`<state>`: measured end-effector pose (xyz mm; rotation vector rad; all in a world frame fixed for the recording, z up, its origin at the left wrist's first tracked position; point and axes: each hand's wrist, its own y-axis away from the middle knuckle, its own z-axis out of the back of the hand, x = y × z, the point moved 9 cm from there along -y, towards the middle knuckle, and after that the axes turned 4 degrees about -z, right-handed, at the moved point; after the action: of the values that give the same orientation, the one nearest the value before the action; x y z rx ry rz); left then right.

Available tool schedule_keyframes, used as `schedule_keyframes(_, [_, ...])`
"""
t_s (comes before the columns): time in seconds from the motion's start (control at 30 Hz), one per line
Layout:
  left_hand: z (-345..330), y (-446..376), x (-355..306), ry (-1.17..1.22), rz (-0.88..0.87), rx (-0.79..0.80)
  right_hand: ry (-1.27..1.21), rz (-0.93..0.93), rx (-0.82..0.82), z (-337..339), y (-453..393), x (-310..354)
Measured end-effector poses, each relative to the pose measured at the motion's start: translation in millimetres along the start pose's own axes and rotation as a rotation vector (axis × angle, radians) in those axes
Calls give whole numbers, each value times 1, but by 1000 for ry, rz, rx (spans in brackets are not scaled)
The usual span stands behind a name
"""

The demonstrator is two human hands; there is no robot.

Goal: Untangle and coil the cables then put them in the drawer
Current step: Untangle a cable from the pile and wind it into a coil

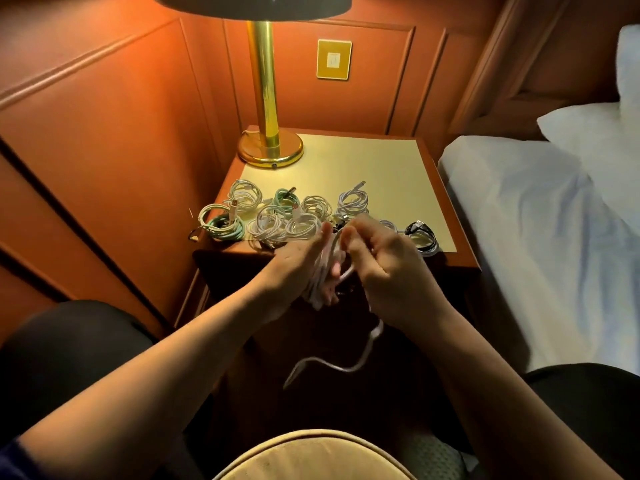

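Holding a white cable (pixel 323 271) at mid-frame, the left hand (pixel 298 268) has loops wound round its fingers, while the right hand (pixel 384 268) pinches a strand beside it; the loose end dangles below. Coiled cables (pixel 277 216) lie along the surface's (pixel 381 168) near edge, below the lamp (pixel 270 147).

A white cable (pixel 325 271) is looped in a bundle between the hands, its loose tail dangling below, while roughly ten coiled cables (pixel 277 216), white, teal and one black, sit clustered along the worktop's (pixel 381 168) near edge.
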<state>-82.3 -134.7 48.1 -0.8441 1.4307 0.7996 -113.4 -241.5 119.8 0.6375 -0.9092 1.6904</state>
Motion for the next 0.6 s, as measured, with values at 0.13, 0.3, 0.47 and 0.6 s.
schedule_keyframes(0.13, [-33, 12, -19, 357, 112, 215, -268, -86, 8, 7, -12, -28])
schedule_keyframes(0.3, [-40, 18, -21, 751, 163, 116, -1005, -673, 300, -56, 9, -61])
schedule_keyframes(0.47, [6, 1, -14, 856, -31, -327, -635, -731, 495, -93, 31, -81])
schedule_keyframes(0.6, [65, 5, -15, 19, -176, -551, -30, -424, 337, -64, 17, -42])
